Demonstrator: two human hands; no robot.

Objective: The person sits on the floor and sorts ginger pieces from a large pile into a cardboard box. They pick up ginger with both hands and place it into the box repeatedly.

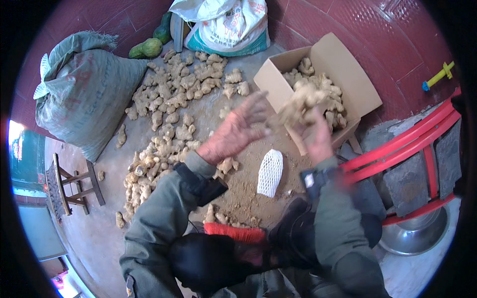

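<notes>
My left hand (pixel 238 126) is open, fingers spread, above the floor between the ginger heap and the cardboard box. A large piece of ginger root (pixel 302 101), smeared by motion, is over the near side of the open cardboard box (pixel 274 85). My right hand (pixel 318 139) is just below this piece, and its fingertips overlap its lower edge. Blur hides whether those fingers grip it. More ginger (pixel 337 105) lies inside the box. Beneath my hands, a white foam net sleeve (pixel 270 173) rests on the dirt-strewn floor.
Heaped ginger (pixel 171 92) covers the floor to the left and far side. A full woven sack (pixel 89 94) leans at left, near a small wooden stool (pixel 74 186). A white-and-green sack (pixel 228 30) stands behind. At right are a red-framed chair (pixel 397 159) and a metal basin (pixel 417 231).
</notes>
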